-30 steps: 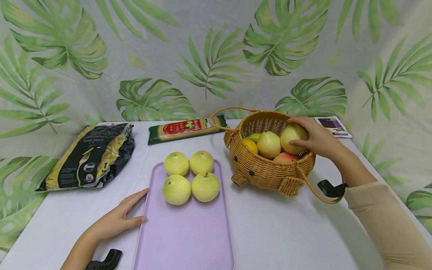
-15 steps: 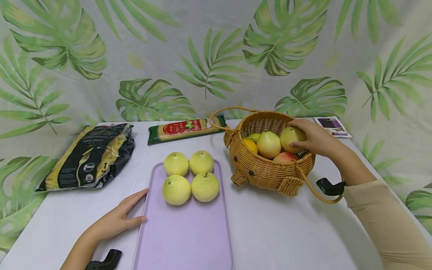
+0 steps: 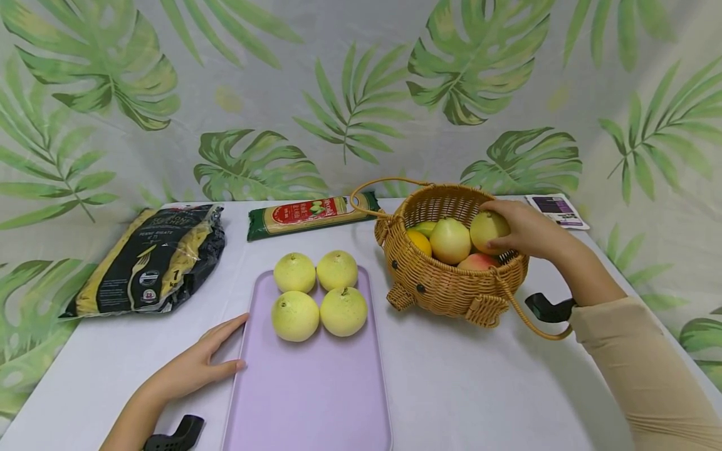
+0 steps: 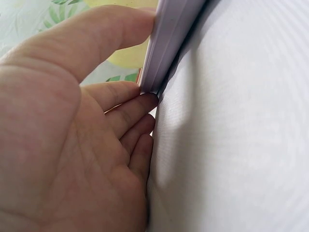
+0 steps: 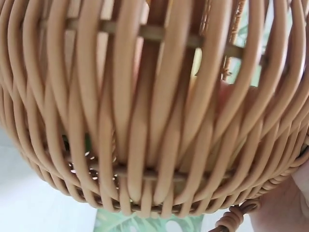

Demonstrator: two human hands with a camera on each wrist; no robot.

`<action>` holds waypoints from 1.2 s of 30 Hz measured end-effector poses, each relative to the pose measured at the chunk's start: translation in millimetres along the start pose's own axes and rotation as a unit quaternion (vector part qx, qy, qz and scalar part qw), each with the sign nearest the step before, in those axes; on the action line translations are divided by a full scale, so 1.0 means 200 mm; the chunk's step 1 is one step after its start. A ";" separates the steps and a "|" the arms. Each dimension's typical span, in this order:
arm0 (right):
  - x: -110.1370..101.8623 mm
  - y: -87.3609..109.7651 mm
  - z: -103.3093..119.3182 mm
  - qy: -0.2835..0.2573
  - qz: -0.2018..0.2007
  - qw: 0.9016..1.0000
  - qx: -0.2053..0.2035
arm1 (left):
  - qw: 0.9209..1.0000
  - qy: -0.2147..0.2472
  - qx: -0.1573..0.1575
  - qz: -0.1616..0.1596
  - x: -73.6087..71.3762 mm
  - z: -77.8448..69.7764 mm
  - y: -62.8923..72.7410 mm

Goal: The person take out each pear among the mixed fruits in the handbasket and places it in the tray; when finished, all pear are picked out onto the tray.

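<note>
My right hand (image 3: 527,228) reaches over the rim of a wicker basket (image 3: 445,291) shaped like a pig and grips a yellow-green pear (image 3: 488,233) inside it. Beside that pear lie another pale pear (image 3: 450,241), a red-blushed fruit (image 3: 477,262), an orange fruit (image 3: 419,243) and a green one (image 3: 424,228). In the right wrist view the weave of the basket (image 5: 140,106) fills most of the picture and hides the fingers. With straight fingers, my left hand (image 3: 188,369) touches the left edge of a lilac tray (image 3: 310,401); its fingertips meet that edge in the left wrist view.
Several round yellow-green fruits (image 3: 318,297) sit together at the tray's far end. A black bag of penne (image 3: 152,263) lies at the left, a long pasta packet (image 3: 310,216) at the back. Behind the basket is a purple-and-white packet (image 3: 558,211). One basket handle (image 3: 533,322) hangs toward me.
My right hand and the pear in it have shifted only slightly within the basket. The left hand and the tray stay as they were.
</note>
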State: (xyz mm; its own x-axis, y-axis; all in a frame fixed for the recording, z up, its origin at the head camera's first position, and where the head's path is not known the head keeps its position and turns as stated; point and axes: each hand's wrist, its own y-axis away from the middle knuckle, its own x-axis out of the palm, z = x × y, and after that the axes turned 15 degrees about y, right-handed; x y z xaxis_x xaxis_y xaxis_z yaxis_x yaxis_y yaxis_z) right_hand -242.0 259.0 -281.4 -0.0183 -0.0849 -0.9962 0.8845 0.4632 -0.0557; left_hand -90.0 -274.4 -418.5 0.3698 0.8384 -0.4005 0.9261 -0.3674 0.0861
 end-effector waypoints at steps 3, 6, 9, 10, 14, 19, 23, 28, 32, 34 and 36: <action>0.00 0.00 0.00 -0.012 -0.016 1.000 0.001 | 1.000 -0.001 0.002 0.002 0.00 -0.01 0.00; 0.01 0.01 0.00 -0.021 -0.040 0.999 0.000 | 1.000 0.001 0.002 0.004 0.00 -0.01 0.00; 0.02 0.02 0.00 -0.020 -0.067 0.998 0.000 | 1.000 0.002 0.004 0.005 0.00 0.00 0.00; 0.02 0.03 0.00 -0.022 -0.075 0.997 0.003 | 1.000 0.003 0.003 0.005 0.00 0.00 0.00; 0.02 0.05 0.03 -0.039 -0.117 0.992 0.009 | 1.000 0.004 0.001 0.001 0.00 0.01 0.00; 0.00 0.07 0.07 -0.050 -0.187 0.981 -0.006 | 1.000 0.002 0.001 0.000 -0.01 0.01 -0.01; -0.03 0.11 0.11 -0.075 -0.223 0.972 -0.014 | 1.000 0.005 0.000 0.000 -0.01 0.01 -0.01; -0.07 0.15 0.20 -0.106 -0.257 0.960 -0.024 | 1.000 0.005 -0.002 0.001 -0.01 0.01 -0.01; -0.11 0.19 0.30 -0.119 -0.298 0.945 -0.058 | 1.000 0.004 -0.002 0.000 -0.01 0.01 -0.01; -0.13 0.22 0.38 -0.143 -0.311 0.936 -0.083 | 1.000 0.004 -0.002 0.001 -0.01 0.01 -0.01; -0.13 0.24 0.45 -0.171 -0.312 0.929 -0.107 | 1.000 0.005 -0.002 0.002 -0.01 0.01 -0.01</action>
State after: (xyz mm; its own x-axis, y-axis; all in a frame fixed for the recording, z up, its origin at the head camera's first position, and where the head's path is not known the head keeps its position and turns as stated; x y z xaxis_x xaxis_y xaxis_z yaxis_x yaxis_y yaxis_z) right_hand -157.6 204.7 -252.3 -0.3144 -0.6532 -0.6888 0.6376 0.3923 -0.6630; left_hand -91.7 -275.8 -419.0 0.3735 0.8408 -0.3918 0.9252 -0.3684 0.0912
